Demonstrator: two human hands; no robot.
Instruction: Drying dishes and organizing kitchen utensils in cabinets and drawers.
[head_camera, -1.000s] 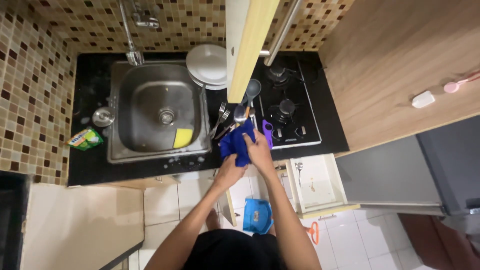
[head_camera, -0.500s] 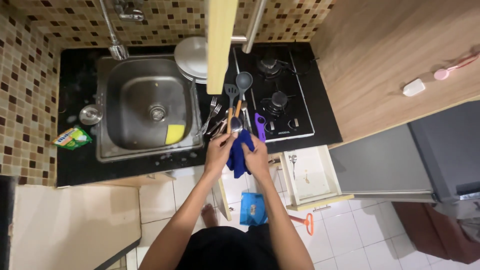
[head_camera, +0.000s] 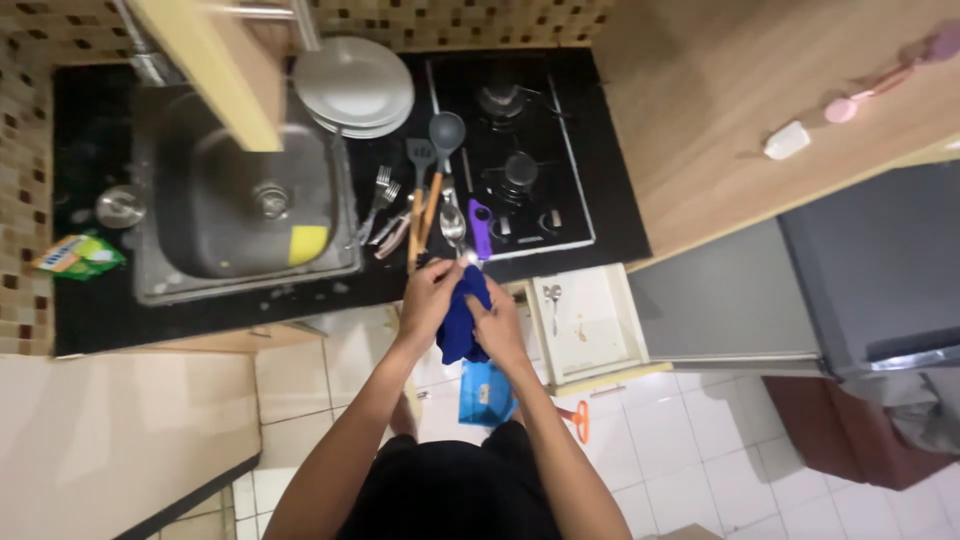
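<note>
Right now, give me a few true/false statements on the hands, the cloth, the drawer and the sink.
1. Both hands hold a blue cloth. True: left hand and right hand wrap it.
2. The white drawer is shut. False: it is pulled open, with one small utensil inside.
3. A yellow sponge lies in the sink. True.
4. The plates sit on the floor. False: they are stacked on the black counter, between sink and stove.
5. Utensils lie on the counter beyond the hands. True.

Both hands, left hand (head_camera: 428, 300) and right hand (head_camera: 497, 320), clutch a blue cloth (head_camera: 460, 322) (beside utensils (head_camera: 425, 205)).
</note>
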